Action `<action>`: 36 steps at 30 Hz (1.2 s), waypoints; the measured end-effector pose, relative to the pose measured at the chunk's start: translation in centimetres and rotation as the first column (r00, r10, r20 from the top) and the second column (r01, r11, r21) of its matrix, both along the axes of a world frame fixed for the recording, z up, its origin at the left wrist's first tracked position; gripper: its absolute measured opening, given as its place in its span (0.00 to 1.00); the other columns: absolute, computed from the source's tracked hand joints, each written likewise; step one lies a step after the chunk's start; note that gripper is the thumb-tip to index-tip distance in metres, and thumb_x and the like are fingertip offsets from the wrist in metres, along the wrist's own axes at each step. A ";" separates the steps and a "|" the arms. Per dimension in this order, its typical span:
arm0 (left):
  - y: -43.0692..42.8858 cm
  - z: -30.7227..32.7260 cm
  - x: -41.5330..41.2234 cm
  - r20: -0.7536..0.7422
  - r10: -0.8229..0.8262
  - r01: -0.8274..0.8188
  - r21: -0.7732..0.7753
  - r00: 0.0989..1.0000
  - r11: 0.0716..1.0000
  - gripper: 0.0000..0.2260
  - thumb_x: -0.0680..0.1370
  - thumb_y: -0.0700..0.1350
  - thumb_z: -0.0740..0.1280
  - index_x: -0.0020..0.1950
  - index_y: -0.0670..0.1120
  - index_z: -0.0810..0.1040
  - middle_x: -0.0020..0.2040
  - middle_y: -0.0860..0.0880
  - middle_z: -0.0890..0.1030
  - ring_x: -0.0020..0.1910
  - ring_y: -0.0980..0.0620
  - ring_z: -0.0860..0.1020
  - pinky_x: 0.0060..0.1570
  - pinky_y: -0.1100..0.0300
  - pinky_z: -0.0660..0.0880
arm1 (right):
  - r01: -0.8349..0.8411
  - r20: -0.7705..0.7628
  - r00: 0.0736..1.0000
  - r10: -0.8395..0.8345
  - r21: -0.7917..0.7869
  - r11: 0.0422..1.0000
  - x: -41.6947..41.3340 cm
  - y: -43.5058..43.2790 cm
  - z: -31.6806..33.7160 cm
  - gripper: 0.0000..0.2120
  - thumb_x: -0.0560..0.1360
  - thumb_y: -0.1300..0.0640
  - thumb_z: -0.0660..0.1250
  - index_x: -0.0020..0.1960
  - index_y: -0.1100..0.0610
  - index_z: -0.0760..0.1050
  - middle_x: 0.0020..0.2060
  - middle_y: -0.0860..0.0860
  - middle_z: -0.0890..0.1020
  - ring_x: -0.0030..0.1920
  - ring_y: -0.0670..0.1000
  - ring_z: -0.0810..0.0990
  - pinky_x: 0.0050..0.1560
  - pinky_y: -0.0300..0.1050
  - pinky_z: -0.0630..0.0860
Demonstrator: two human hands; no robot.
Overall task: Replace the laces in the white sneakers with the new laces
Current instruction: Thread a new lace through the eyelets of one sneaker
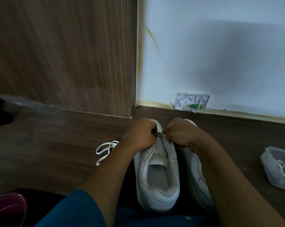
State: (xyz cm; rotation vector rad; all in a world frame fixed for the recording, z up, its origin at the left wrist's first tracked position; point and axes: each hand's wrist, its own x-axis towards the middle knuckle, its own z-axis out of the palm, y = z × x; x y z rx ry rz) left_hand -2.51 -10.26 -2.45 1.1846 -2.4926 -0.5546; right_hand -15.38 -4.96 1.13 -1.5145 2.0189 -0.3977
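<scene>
left hand and right hand bare, forearms uncovered too, loose teal-blue sleeve at lower left of the frame, same teal-ish fabric along the bottom edge

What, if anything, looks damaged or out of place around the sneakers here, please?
The white junction box low on the wall seems to have no cover: its insides, a green part and thin looping wires show. Yellowish staining runs along the wall's edges. A loose white lace lies on the floor left of the sneaker.

White sneakers: two
Hands: two, left hand, right hand
Loose lace: one
Plastic container: one
Wall box: one
</scene>
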 end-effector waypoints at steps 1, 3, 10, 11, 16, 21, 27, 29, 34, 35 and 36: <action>0.1 -0.1 0.0 -0.054 0.026 -0.023 0.051 0.998 0.998 0.07 0.73 0.35 0.65 0.48 0.40 0.81 0.41 0.50 0.71 0.44 0.50 0.74 0.38 0.65 0.63 | 0.003 0.003 1.000 -0.003 0.017 1.000 -0.1 0.0 -0.1 0.12 0.71 0.66 0.62 0.51 0.67 0.80 0.38 0.58 0.76 0.30 0.50 0.71 0.22 0.33 0.65; 0.3 -0.2 0.0 -0.125 0.094 -0.076 0.139 0.988 0.987 0.08 0.73 0.34 0.65 0.47 0.40 0.82 0.41 0.50 0.74 0.42 0.52 0.74 0.38 0.66 0.65 | 0.029 0.038 0.999 -0.031 0.037 0.999 -0.1 0.0 -0.2 0.13 0.73 0.65 0.61 0.54 0.63 0.79 0.40 0.55 0.76 0.30 0.47 0.69 0.20 0.29 0.65; 0.3 -1.0 -0.2 -0.238 0.279 -0.202 0.300 0.931 0.932 0.07 0.72 0.33 0.65 0.43 0.39 0.83 0.44 0.42 0.83 0.44 0.46 0.79 0.37 0.63 0.67 | 0.037 0.084 0.996 -0.042 0.060 0.998 -0.1 -0.3 -0.2 0.13 0.72 0.65 0.62 0.55 0.64 0.78 0.39 0.54 0.76 0.28 0.46 0.70 0.19 0.30 0.67; 0.3 -1.0 -0.2 -0.239 0.282 -0.203 0.305 0.929 0.930 0.07 0.72 0.33 0.65 0.43 0.39 0.83 0.44 0.41 0.83 0.43 0.46 0.79 0.37 0.63 0.67 | 0.040 0.086 0.995 -0.045 0.062 0.997 -0.1 -0.2 -0.3 0.14 0.72 0.65 0.62 0.55 0.64 0.78 0.39 0.54 0.76 0.28 0.47 0.70 0.19 0.31 0.66; 0.1 -1.5 0.0 -0.185 0.188 -0.149 0.206 0.965 0.967 0.05 0.71 0.35 0.68 0.42 0.41 0.83 0.42 0.44 0.78 0.42 0.46 0.78 0.38 0.62 0.67 | 0.061 0.136 0.988 -0.068 0.060 0.996 -0.2 -0.2 -0.4 0.13 0.71 0.65 0.64 0.54 0.64 0.79 0.39 0.54 0.76 0.29 0.48 0.72 0.24 0.34 0.70; 0.2 -1.5 -0.3 -0.048 0.063 -0.065 -0.031 0.997 0.997 0.05 0.72 0.38 0.67 0.45 0.42 0.82 0.45 0.45 0.72 0.46 0.44 0.75 0.45 0.52 0.73 | 0.048 0.090 0.995 -0.052 0.043 0.998 -0.1 0.0 -0.5 0.12 0.71 0.65 0.64 0.53 0.64 0.78 0.40 0.54 0.76 0.35 0.49 0.72 0.22 0.31 0.68; 0.3 -1.3 -0.5 -0.066 0.079 -0.082 -0.049 0.995 0.995 0.04 0.72 0.36 0.65 0.45 0.39 0.79 0.44 0.48 0.68 0.47 0.45 0.74 0.41 0.58 0.66 | 0.027 0.069 0.997 -0.026 -0.011 1.000 -0.1 -0.1 -0.2 0.10 0.68 0.65 0.65 0.46 0.69 0.80 0.44 0.65 0.81 0.42 0.62 0.79 0.40 0.54 0.78; 0.3 -1.5 -0.3 -0.124 0.095 -0.096 0.001 0.988 0.995 0.04 0.72 0.37 0.67 0.43 0.42 0.81 0.41 0.51 0.68 0.46 0.45 0.75 0.41 0.59 0.65 | 0.026 0.094 0.995 -0.025 -0.002 1.000 0.0 -0.1 -0.3 0.11 0.69 0.64 0.65 0.49 0.67 0.80 0.48 0.65 0.82 0.43 0.62 0.80 0.39 0.52 0.77; 0.3 -2.0 -0.5 -0.217 0.161 -0.141 0.106 0.963 0.984 0.13 0.71 0.37 0.70 0.31 0.53 0.77 0.34 0.56 0.69 0.45 0.44 0.77 0.49 0.49 0.74 | 0.030 -0.038 0.999 -0.035 -0.110 0.993 0.1 0.2 -0.8 0.11 0.76 0.63 0.62 0.53 0.60 0.81 0.53 0.57 0.82 0.53 0.57 0.80 0.44 0.41 0.73; 0.3 -2.1 -0.5 -0.221 0.177 -0.153 0.122 0.959 0.981 0.15 0.71 0.37 0.70 0.29 0.54 0.74 0.35 0.56 0.69 0.45 0.44 0.77 0.50 0.48 0.74 | 0.002 -0.152 0.988 -0.025 -0.147 0.989 0.4 0.2 -0.8 0.11 0.75 0.64 0.62 0.52 0.59 0.82 0.52 0.55 0.83 0.54 0.56 0.80 0.47 0.40 0.72; 0.2 -2.1 -0.4 -0.234 0.188 -0.159 0.137 0.954 0.978 0.17 0.71 0.37 0.70 0.29 0.55 0.72 0.36 0.56 0.70 0.46 0.44 0.77 0.50 0.48 0.73 | -0.023 -0.244 0.970 -0.022 -0.177 0.984 0.6 0.2 -0.9 0.10 0.74 0.65 0.63 0.50 0.58 0.82 0.51 0.54 0.83 0.54 0.55 0.80 0.50 0.40 0.72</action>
